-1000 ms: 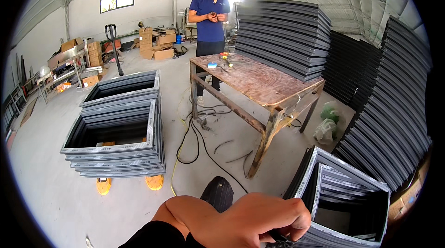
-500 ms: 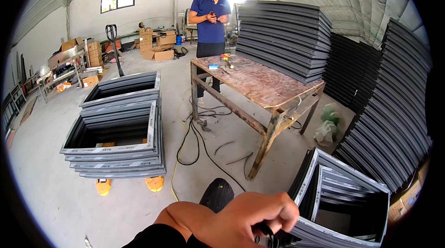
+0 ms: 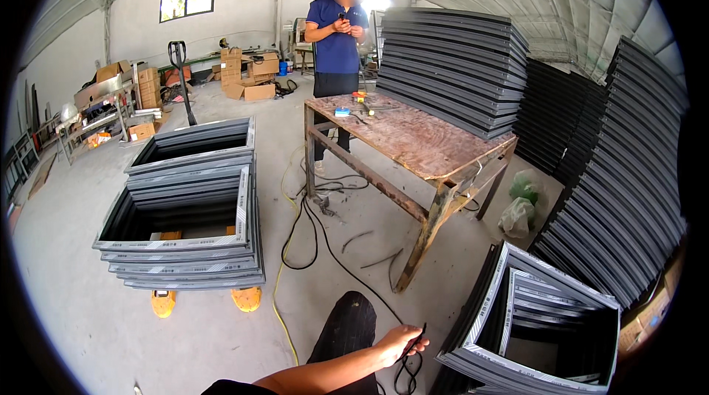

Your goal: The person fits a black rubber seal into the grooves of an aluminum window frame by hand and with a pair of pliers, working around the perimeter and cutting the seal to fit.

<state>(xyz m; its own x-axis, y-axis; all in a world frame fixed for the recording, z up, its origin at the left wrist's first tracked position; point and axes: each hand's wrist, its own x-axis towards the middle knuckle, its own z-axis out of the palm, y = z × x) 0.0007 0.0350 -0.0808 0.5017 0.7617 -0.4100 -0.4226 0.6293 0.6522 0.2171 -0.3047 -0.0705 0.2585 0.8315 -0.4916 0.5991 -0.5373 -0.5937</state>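
My left hand (image 3: pixel 401 345) reaches in from the lower edge, its fingers closed on a thin black cable (image 3: pixel 404 378). A loop of the cable hangs below the fingers, and a short end sticks up above them. Beneath the forearm is my raised knee (image 3: pixel 350 325) in dark trousers. Just right of the hand stands a stack of grey rectangular frames (image 3: pixel 484 314) with printed film strips, a smaller frame set inside. My right hand is out of the picture.
A worn wooden table (image 3: pixel 413 140) carries stacked dark frames (image 3: pixel 443 62) and small tools. Behind it a person (image 3: pixel 336 40) holds something small. At left, more frames (image 3: pixel 185 262) sit on a yellow-footed pallet jack (image 3: pixel 164 303). Cables (image 3: pixel 314 243) trail over the floor.
My left hand has moved away from me, lower toward the floor, and looks smaller. More of the black cable shows in its fingers. The view has tilted slightly.
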